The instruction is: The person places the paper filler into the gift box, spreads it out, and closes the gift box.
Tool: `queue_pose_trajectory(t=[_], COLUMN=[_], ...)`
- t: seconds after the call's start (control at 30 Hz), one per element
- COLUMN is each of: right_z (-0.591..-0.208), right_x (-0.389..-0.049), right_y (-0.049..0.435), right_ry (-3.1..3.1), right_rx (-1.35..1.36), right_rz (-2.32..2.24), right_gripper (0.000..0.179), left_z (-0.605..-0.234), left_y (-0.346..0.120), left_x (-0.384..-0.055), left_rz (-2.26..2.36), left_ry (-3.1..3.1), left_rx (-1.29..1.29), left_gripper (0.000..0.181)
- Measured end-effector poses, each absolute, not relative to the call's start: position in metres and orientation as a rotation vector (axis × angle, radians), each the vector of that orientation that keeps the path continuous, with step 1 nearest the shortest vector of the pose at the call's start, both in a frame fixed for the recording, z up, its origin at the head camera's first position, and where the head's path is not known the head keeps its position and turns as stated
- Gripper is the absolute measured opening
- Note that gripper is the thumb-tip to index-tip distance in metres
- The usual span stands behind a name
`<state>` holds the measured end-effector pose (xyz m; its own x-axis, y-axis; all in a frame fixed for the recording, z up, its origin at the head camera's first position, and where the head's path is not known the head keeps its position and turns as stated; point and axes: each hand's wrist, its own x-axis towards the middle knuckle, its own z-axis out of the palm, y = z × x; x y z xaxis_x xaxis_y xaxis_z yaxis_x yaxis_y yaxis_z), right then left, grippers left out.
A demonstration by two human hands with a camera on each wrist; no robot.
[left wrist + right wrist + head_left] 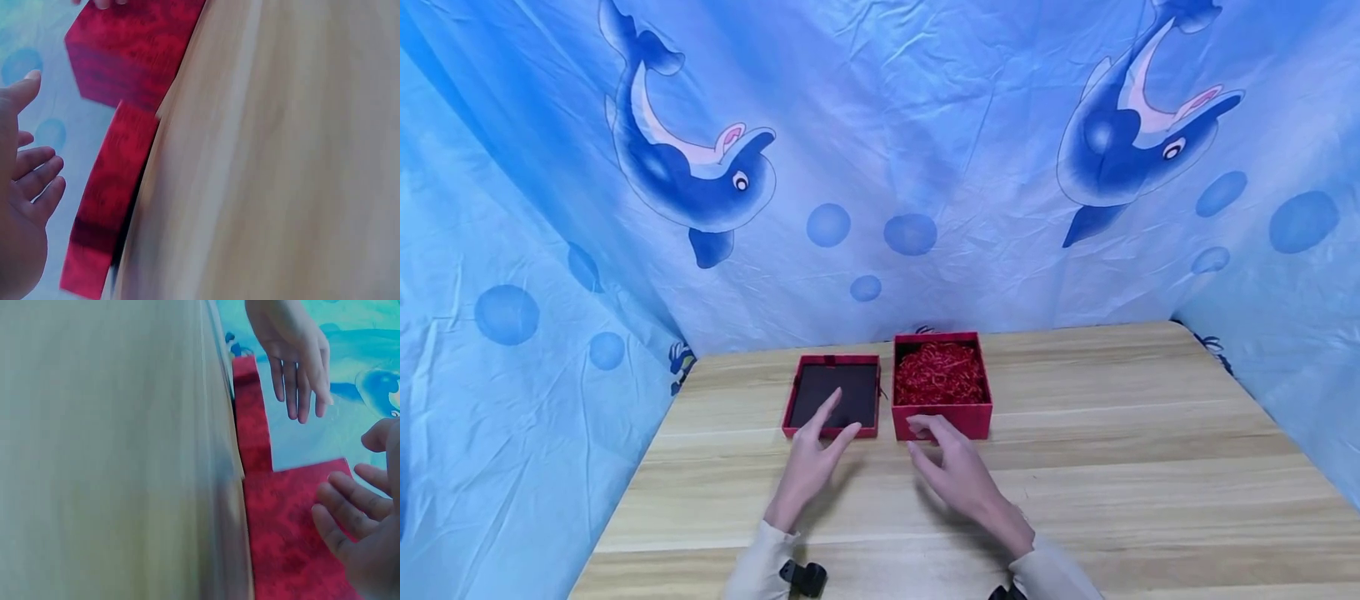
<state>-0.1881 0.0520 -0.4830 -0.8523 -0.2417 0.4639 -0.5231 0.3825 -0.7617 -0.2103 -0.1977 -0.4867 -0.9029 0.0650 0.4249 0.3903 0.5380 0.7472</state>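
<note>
Bright, fairly even light with a cool cast fills the head view, and creases in the cloth [955, 117] catch pale highlights. Soft shadows lie on the table [1120, 467] beneath the left hand [808, 458] and right hand [961, 477], suggesting light from above. A whitish sheen spreads toward the middle of the table's near edge. The dark inside of the lid [857, 385] shows little detail. Both wrist views look hazier, the wood grain smeared into streaks and the box [131, 53] slightly soft.
</note>
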Motion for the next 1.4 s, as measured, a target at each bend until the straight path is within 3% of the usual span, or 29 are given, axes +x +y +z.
queue_pose_trajectory(t=[0.33,0.6,1.0,1.4], right_z=[-0.495,-0.506,-0.514,-0.516], right_x=[-0.189,-0.192,-0.197,-0.212], right_y=[0.027,0.007,-0.024,-0.046], right_ry=[-2.368,-2.407,-2.429,-2.474], right_rx=[0.676,0.723,0.582,0.408], right_rz=[1.579,1.609,1.480,1.551], right_gripper=[0.043,0.057,0.066,0.068], left_z=[-0.491,-0.499,-0.508,-0.510], left_y=[-0.237,-0.253,-0.264,-0.270], left_x=[-0.200,-0.201,-0.210,-0.216], left_rz=[-1.252,-1.277,-1.243,-1.205], left_ry=[-2.469,-2.495,-2.622,-2.663], left_rx=[-0.262,-0.105,0.022,0.055], left_gripper=[0.067,0.083,0.097,0.090])
